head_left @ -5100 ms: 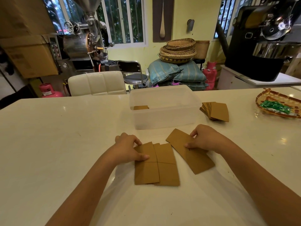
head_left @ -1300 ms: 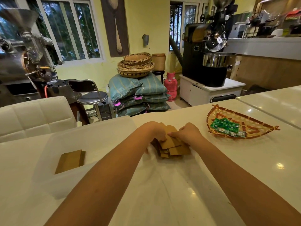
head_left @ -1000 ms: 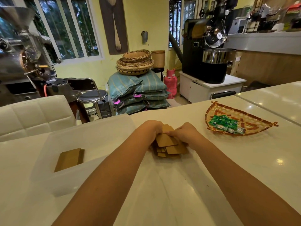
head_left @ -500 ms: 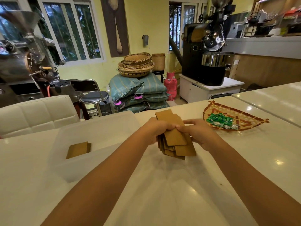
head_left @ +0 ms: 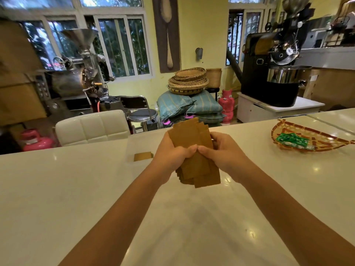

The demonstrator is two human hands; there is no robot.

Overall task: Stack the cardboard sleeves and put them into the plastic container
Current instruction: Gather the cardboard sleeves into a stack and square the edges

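1. Currently, the left hand (head_left: 171, 156) and right hand (head_left: 222, 154) are gripping the uneven bundle of flat brown cardboard sleeves (head_left: 194, 150) above the white table (head_left: 76, 189), squaring it.
2. Next, it likely needs lowering into the clear plastic container (head_left: 138, 144) just beside.

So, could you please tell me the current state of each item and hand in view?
Left hand: closed on the sleeve bundle.
Right hand: closed on the same bundle.
Bundle of cardboard sleeves: lifted off the counter, edges uneven.
Plastic container: open, no lid on it.
Sleeves inside the container: lying flat.
Woven tray: holds green packets.
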